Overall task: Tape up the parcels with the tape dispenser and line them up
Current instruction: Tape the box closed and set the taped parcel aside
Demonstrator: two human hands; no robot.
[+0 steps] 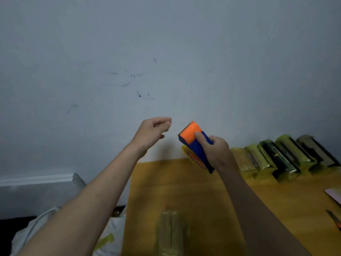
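My right hand [215, 150] grips the blue and orange tape dispenser [193, 141], held up in the air above the far edge of the wooden table [184, 182]. My left hand [153, 132] is raised to the left of the dispenser, its fingers curled with thumb and fingertips close together; whether they pinch a clear tape end I cannot tell. A parcel [171, 231] wrapped in yellowish tape lies on the table near me. Several taped parcels [280, 157] stand in a row along the wall at the right.
A white plastic bag [110, 235] sits left of the table. A knife [334, 218] and a pink sheet [334, 195] lie at the table's right edge. A scuffed grey wall rises straight behind the table.
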